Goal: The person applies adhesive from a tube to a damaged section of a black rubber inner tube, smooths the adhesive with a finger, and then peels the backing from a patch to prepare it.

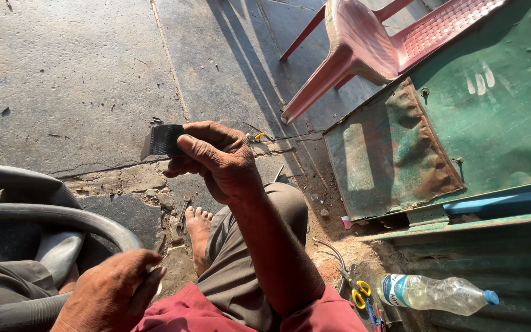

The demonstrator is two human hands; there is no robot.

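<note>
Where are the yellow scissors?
The yellow scissors lie on the ground at the lower right of the head view, just left of the plastic bottle and beside the person's right arm.

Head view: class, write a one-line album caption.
Seated person's right hand pinches a black rubber patch; left hand rests by a tyre tube.

Cracked grey concrete floor (81,74) in hard sunlight, crossed by long shadows; 1 red plastic chair (370,43) stands at the top. A rusty green metal panel (462,123) fills the right side.
</note>
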